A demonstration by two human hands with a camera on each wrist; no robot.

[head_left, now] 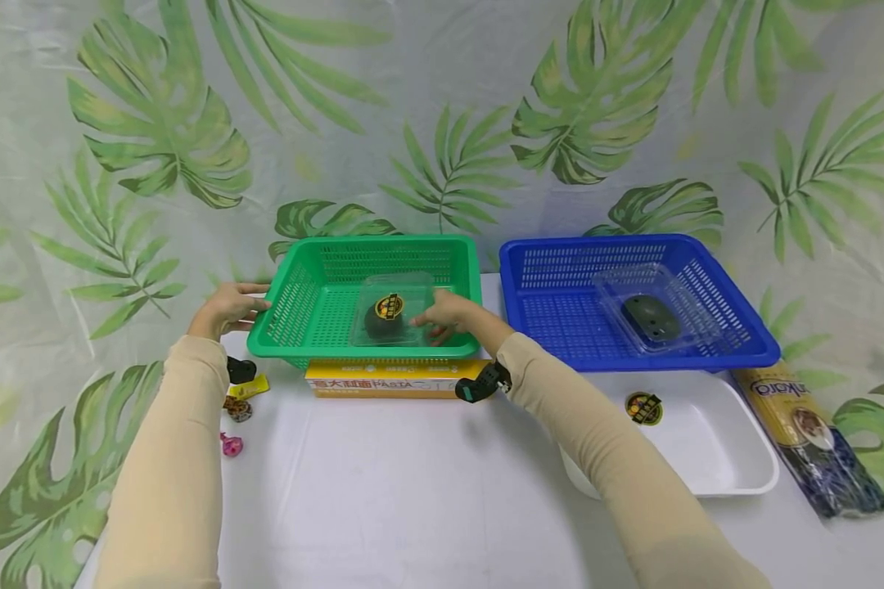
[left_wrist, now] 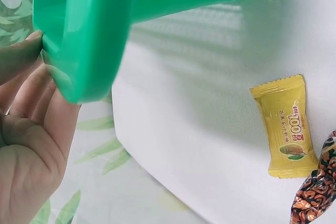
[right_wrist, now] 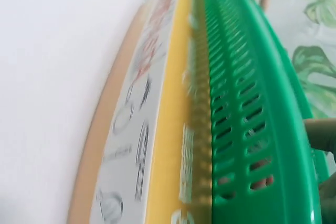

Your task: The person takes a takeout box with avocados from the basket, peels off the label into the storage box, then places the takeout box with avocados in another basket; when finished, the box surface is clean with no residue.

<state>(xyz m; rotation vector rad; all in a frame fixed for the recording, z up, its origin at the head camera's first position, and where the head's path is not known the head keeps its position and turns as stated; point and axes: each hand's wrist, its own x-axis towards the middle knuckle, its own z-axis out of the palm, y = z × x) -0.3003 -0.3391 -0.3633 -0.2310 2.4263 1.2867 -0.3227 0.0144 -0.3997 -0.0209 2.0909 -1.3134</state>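
My left hand (head_left: 232,309) grips the left rim of a green plastic basket (head_left: 368,352). In the left wrist view, the thumb lies on one side of that rim with the fingers against the other. My right hand (head_left: 449,315) reaches inside the basket and holds the right edge of a clear plastic box (head_left: 364,327), a fingertip over its lid. This box has a black and gold sticker (head_left: 389,306) on top and a dark rounded thing (head_left: 381,325) inside. In the right wrist view, fingers (right_wrist: 261,183) show through the basket's slots.
A yellow pasta box (head_left: 405,383) lies along the basket's front. To the right are a blue basket (head_left: 552,327) with another clear box (head_left: 611,286), a white tray (head_left: 707,442) and a pasta bag (head_left: 818,442). Wrapped candies, yellow (left_wrist: 286,124), brown-patterned (left_wrist: 315,187) and pink (head_left: 232,445), lie at left.
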